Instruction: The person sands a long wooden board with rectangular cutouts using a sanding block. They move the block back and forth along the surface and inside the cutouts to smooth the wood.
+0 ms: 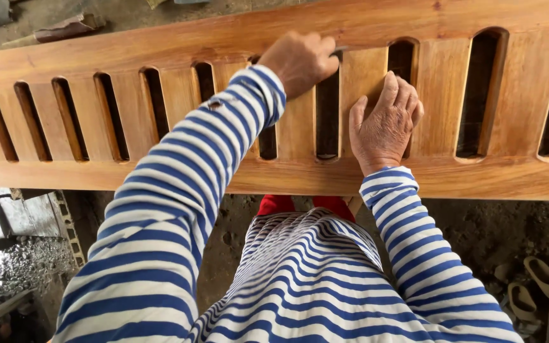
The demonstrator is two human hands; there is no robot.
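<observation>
Slotted wooden panel (274,108) spans the view unsupported below – left hand (300,60) curled shut at a slot's top near the far edge, right hand (386,127) flat, fingers together – risk: knuckles jamming in the slot, panel slipping.

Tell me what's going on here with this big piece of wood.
A person in a blue-and-white striped top leans over a long wooden panel cut with a row of tall slots. The left hand is curled at the upper end of one slot, fingers bent against the wood. The right hand lies flat, palm down, on the slat beside that slot. No tool is visible in either hand. Below the panel is a dirt floor, with a pair of sandals at lower right.
</observation>
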